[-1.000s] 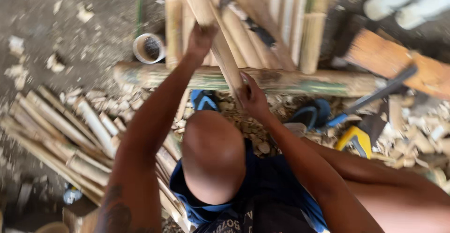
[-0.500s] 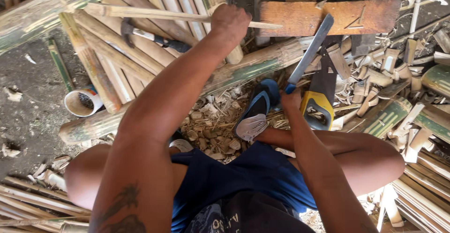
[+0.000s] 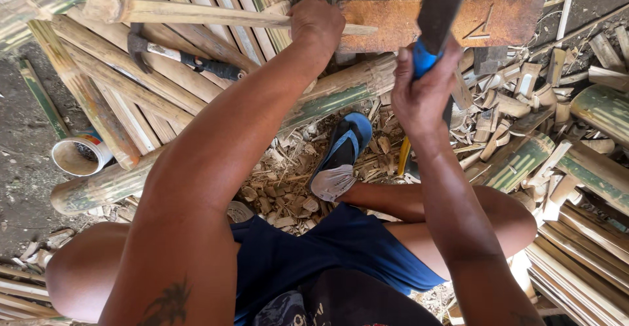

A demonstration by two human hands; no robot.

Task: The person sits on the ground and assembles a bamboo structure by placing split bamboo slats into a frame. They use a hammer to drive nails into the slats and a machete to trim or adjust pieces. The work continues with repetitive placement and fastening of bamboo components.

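Littered ground: left hand (image 3: 319,24) clamps stiff, light bamboo strip (image 3: 196,13) near its end; right hand (image 3: 419,93) grips blue-handled blade (image 3: 442,5).

One package shows: a round open can (image 3: 81,155), whitish with a red, blue and yellow label band, lying on the dirt ground well left of the left hand (image 3: 317,23).

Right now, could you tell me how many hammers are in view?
1. The hammer lies on the split bamboo slats, apart from the left hand, which grips a bamboo strip. The right hand holds a blue-handled blade. Others may be hidden under the debris.
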